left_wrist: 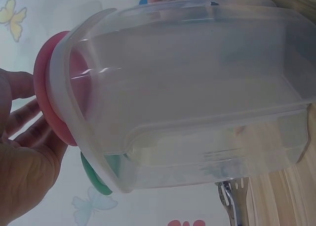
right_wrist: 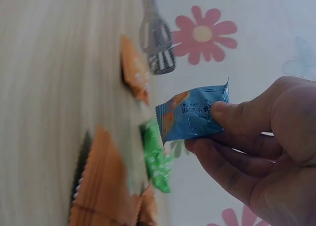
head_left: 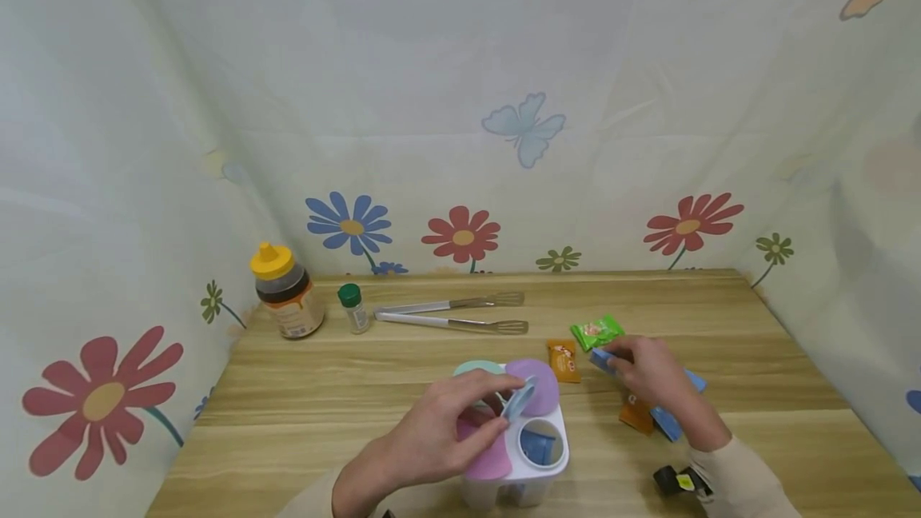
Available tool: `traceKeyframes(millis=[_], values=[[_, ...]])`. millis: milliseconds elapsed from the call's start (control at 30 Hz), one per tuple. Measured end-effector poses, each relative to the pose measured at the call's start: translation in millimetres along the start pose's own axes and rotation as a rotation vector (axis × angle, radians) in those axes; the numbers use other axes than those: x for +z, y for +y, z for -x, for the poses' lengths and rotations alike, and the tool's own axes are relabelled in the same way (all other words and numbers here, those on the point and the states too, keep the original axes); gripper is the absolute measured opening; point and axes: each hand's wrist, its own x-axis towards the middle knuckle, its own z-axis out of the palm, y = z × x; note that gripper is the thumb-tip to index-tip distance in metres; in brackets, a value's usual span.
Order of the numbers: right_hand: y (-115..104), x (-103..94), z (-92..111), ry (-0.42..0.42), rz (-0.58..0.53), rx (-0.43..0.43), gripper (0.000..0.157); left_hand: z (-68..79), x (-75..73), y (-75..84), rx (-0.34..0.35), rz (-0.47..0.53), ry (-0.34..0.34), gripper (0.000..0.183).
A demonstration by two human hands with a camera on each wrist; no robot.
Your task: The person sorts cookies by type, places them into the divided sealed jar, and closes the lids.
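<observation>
My left hand pinches a light blue lid above a white-topped container, by an uncovered round opening. Inside that opening lies a blue packet. Purple, green and pink lids cover the other openings. In the left wrist view the see-through container body hides the pinched lid; the hand shows behind the pink lid. Between right thumb and fingers, my right hand holds a small blue snack packet, raised off the table.
Orange and green packets lie right of the container; more orange and blue packets sit under the right forearm. Behind are metal tongs, a green-capped shaker and a yellow-capped bottle.
</observation>
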Motion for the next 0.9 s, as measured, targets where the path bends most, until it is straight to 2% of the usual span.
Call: traceKeyframes(millis=[200,400,900], values=[[-11.6,-10.1,7.9,0.047,-0.018,-0.085,0.009,-0.4,-0.1,0.8,-0.003,0.005,-0.001,0.043],[-27.3,-21.6,17.0,0.072,-0.075,-0.087,0.007,-0.6,-0.3,1.6,-0.009,0.005,-0.002,0.043],[-52.6,-38.6,27.7,0.108,-0.127,-0.183,0.014,0.1,0.1,0.4,0.018,-0.004,0.009,0.042]])
